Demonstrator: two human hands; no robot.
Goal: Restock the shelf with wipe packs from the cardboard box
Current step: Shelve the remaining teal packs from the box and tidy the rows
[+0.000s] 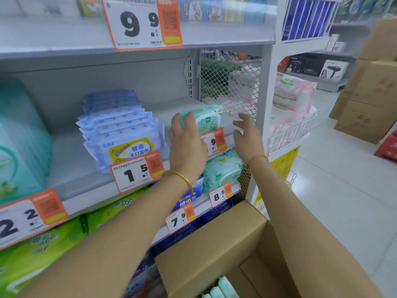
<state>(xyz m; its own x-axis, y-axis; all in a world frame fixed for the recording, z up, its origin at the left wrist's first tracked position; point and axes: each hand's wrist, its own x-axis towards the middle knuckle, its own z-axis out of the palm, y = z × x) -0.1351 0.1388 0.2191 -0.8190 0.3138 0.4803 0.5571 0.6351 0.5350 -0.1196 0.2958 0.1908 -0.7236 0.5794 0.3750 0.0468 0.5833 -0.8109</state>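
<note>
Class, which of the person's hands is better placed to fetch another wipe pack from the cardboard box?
Right. The right hand is free and open, while the left hand grips the teal wipe pack on the shelf.

Shelf-edge price tags read 9.9 (141,22), 1.5 (136,172), 2.2 (19,222), 7.9 (179,220) and 8.5 (220,195); green packs (43,241) show 666.

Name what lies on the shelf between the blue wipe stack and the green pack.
Head view: the left hand, gripping the green pack; by the blue stack, bare shelf.
</note>
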